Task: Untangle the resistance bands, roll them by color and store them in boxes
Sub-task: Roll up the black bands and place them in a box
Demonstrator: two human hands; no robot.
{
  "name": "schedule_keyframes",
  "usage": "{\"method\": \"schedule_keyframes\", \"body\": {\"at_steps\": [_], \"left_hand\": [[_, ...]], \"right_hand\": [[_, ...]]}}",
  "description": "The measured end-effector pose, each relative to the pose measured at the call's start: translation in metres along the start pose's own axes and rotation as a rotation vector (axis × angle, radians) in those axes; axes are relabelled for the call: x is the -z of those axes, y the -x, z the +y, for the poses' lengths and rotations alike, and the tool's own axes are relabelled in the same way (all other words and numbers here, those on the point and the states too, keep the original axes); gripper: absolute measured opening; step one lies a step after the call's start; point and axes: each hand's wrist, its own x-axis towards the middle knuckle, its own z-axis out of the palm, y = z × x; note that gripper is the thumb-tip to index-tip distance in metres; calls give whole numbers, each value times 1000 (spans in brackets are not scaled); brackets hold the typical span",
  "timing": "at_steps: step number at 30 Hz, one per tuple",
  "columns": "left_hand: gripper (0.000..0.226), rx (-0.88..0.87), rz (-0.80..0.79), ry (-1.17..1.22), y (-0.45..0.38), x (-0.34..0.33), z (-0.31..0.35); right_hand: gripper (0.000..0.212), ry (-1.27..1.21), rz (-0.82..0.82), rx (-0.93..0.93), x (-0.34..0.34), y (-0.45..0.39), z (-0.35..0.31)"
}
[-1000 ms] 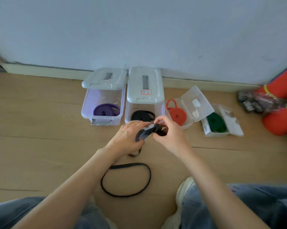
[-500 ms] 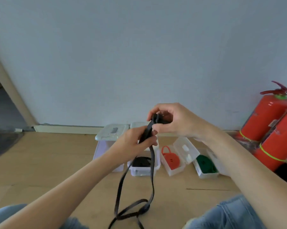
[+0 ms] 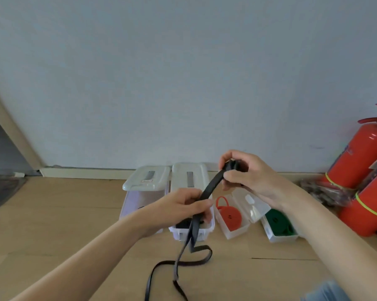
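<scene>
Nearest you, the flat matte black band (image 3: 184,255) trails in loose loops onto the wooden floor (image 3: 53,213) at six o'clock. Your left hand (image 3: 183,208) is closed around its doubled strap; from there it runs taut toward one o'clock into your right hand (image 3: 246,173), which pinches a small rolled coil. Beyond, four clear plastic boxes sit open in a row: one with a black roll (image 3: 191,230), one red (image 3: 232,217), one green (image 3: 279,224), and the leftmost (image 3: 139,200), whose contents are hidden. Glossy red extinguishers (image 3: 363,170) stand at three o'clock.
</scene>
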Motion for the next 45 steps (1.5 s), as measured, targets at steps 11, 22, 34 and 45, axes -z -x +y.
{"method": "schedule_keyframes", "body": {"at_steps": [11, 22, 34, 45], "left_hand": [[24, -31, 87, -15, -12, -13, -5], [29, 7, 20, -534, 1, -9, 6], [17, -94, 210, -504, 1, -15, -17], [15, -54, 315, -368, 0, -9, -28]], "right_hand": [[19, -266, 113, 138, -4, -3, 13], [32, 655, -305, -17, -10, 4, 22], [10, 361, -182, 52, -13, 12, 14], [13, 55, 216, 176, 11, 7, 8]]}}
